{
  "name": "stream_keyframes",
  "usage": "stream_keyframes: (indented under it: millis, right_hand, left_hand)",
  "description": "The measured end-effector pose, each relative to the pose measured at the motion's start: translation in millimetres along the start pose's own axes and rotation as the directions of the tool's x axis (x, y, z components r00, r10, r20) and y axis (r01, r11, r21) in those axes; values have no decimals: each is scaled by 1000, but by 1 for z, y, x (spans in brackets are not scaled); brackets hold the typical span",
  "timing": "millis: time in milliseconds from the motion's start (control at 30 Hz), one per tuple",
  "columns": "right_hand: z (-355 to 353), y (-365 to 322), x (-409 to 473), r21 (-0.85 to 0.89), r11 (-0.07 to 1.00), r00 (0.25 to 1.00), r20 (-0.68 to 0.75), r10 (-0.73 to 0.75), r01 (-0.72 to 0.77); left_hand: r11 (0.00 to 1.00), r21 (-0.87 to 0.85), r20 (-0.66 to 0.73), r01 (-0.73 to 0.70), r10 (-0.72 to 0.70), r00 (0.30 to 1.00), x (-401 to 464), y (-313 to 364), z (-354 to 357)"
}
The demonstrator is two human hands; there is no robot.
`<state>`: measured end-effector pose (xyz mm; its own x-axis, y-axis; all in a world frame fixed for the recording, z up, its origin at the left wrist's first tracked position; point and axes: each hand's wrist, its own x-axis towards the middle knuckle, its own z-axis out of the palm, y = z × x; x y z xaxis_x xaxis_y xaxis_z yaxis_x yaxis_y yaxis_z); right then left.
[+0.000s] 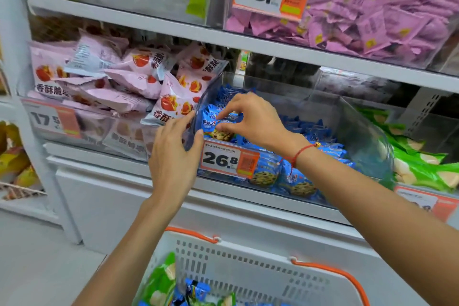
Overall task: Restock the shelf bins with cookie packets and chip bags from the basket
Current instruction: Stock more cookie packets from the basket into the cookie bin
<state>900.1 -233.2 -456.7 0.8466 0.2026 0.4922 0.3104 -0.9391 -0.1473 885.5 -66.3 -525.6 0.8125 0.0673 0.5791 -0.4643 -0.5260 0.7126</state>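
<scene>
At the clear bin's (367,131) front left corner, we pinch a blue cookie packet (215,124) in our right hand (250,117), fingers curled round it above the packets already inside. Our left hand (173,154) grips the bin's left wall, thumb on the front edge. The white basket (248,268) sits below, by the shelf's base, holding more packets.

White shelf (248,43), middle tier: clear bin (367,131) of blue cookie packets (313,131), flanked left by pink bags (119,87), right by green bags (422,166); price tag (228,159) on front
</scene>
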Motion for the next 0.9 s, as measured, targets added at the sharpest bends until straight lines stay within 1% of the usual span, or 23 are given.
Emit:
stream_keyframes:
  millis: [33, 100, 267, 367, 433, 500, 533, 600, 667, 733, 833, 900]
  right_hand:
    - [-1, -2, 0, -70, 997, 1000, -7, -24, 23]
    - [-2, -7, 1, -106, 994, 999, 19, -36, 38]
    - [-6, -13, 5, -54, 998, 987, 163, 1, 8]
    - [-11, -10, 7, 40, 999, 963, 268, 14, -25]
    - [-17, -7, 2, 105, 993, 958, 284, 28, -60]
    - [-25, -3, -8, 148, 984, 970, 235, 57, -94]
    - [-27, -2, -15, 157, 983, 980, 184, 69, -98]
    - [-30, -1, -34, 197, 976, 995, 42, 86, -92]
    - [-29, -1, -58, 273, 960, 990, -107, 96, -64]
    - [-23, -2, -85, 306, 951, 975, -200, 100, -35]
    - [-1, -1, -130, 356, 932, 952, -258, 164, -64]
    - [22, 4, -161, 405, 906, 944, -233, 231, -122]
  left_hand:
    - [1000, -5, 0, 2, -2, 1000, -1, 1, 1]
    - [1000, -13, -1, 8, -8, 1000, -3, 2, 1]
    - [1000, -4, 42, -9, 10, 999, -2, -1, 1]
    - [1000, 5, 107, -29, 28, 994, 0, -5, -3]
    - [999, 5, 131, -40, 39, 991, -1, -5, -7]
    - [998, -1, 102, -59, 58, 993, -4, -3, -12]
    - [998, -2, 70, -70, 70, 995, -8, -1, -13]
    - [997, -19, -8, -70, 70, 998, -16, 4, -15]
    - [995, -82, -87, -55, 48, 995, -29, 10, -16]
    - [987, -158, -123, -30, 10, 992, -45, 13, -12]
    - [982, -186, -78, 31, -46, 996, -73, 9, 3]
    - [988, -145, 5, 52, -52, 999, -92, 3, 17]
